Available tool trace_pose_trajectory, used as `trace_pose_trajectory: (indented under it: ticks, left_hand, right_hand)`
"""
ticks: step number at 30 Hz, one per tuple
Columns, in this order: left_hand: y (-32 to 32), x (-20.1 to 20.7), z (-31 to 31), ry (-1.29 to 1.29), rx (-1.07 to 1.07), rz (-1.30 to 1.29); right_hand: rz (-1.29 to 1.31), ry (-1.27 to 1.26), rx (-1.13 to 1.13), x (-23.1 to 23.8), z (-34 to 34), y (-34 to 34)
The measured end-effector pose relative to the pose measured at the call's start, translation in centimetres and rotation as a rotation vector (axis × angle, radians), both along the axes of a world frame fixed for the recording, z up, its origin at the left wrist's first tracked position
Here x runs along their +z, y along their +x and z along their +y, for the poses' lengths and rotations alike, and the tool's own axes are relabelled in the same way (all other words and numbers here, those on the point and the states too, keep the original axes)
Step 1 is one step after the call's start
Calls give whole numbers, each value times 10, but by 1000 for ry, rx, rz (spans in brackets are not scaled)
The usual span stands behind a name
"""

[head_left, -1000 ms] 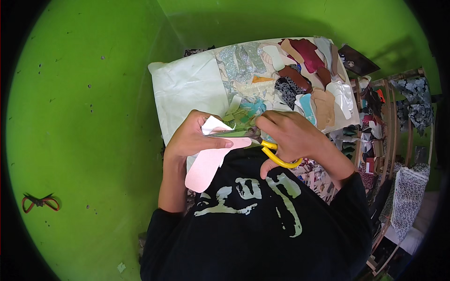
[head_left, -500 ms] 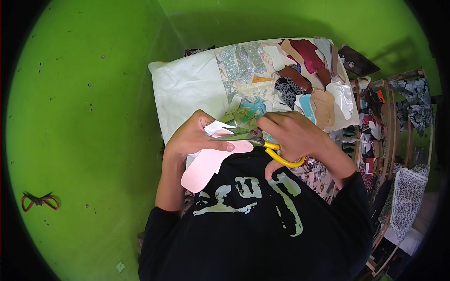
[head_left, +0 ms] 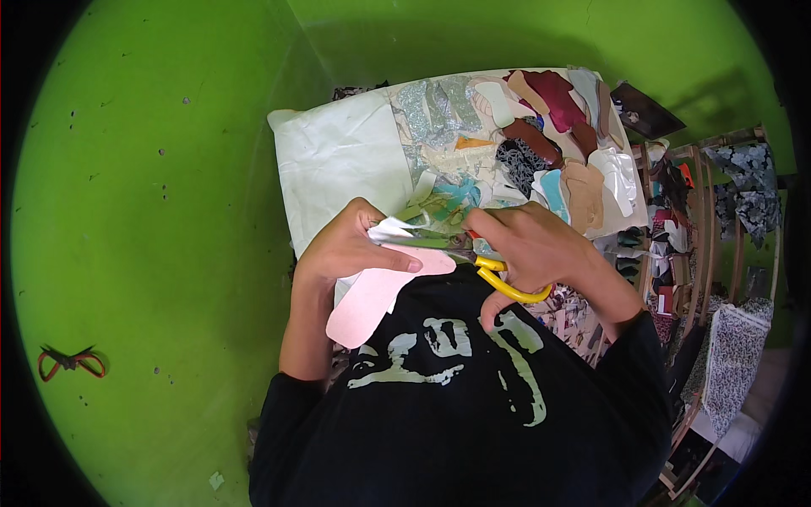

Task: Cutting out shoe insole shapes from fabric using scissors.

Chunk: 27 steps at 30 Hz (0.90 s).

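A pale pink insole-shaped piece [head_left: 363, 308] is gripped by my left hand [head_left: 334, 245], its thumb pressed flat on top. White sheet material [head_left: 390, 228] lies against the piece and sticks out past its upper edge, a strip of it curling up. My right hand [head_left: 541, 245] is closed around scissors with yellow handles [head_left: 517, 291]. Their blades point left, running along the upper edge of the pink piece at the white material, with the tips near my left thumb. Just beyond the blades are pale green and teal scraps [head_left: 452, 196].
Ahead stands a white-covered table [head_left: 338, 160] spread with sole-shaped cutouts, including maroon [head_left: 553, 100], brown [head_left: 532, 139] and tan [head_left: 581, 194] ones. A wooden rack [head_left: 705, 253] with fabric stands to the right. Other scissors [head_left: 72, 363] hang on the green wall at left.
The scissor blades have shifted and look closer together along the white material. A strip of that material now curls upward. My left hand and the pink piece stay almost still.
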State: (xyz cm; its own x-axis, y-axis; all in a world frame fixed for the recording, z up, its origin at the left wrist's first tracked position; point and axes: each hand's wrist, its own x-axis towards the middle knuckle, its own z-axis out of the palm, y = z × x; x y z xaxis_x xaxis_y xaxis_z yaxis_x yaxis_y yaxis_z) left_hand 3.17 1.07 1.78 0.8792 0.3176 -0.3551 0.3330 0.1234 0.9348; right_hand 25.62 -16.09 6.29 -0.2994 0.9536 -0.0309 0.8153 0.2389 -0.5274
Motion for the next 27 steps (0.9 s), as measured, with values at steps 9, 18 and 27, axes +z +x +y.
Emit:
trace_pose_trajectory:
  ticks: [9,18,27]
  left_hand:
    - [4,-3,-1,29,-37,-91]
    - [2,14,-2,19,-91,-50]
    - [-1,1,-12,120,-110,-49]
  right_hand:
    - [109,20,-16,-4,0,-1]
    - [0,-4,11,-5,-4,3]
    - [88,171,6,-9,4,-7]
